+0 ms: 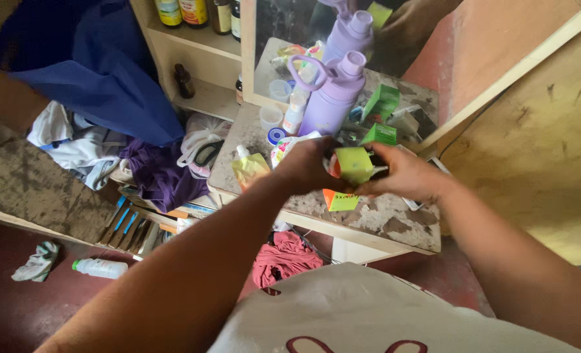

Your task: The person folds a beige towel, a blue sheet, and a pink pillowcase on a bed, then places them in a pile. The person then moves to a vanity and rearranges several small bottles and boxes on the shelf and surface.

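My left hand (307,165) and my right hand (405,175) meet over a worn shelf top (395,225), both gripping a small yellow-green carton (354,163). A second small carton (341,200), orange and yellow-green, lies on the shelf just below my hands. Behind them stands a lilac bottle with a loop handle (333,95), leaning against a mirror. A green box (379,134) sits just beyond my right hand.
Small white cups (271,117), a yellow pouch (250,168) and a white tube crowd the shelf top. Piled clothes (163,173) and a blue cloth (94,65) lie left. A plastic bottle (99,267) and a red rag (284,258) lie on the dark red floor.
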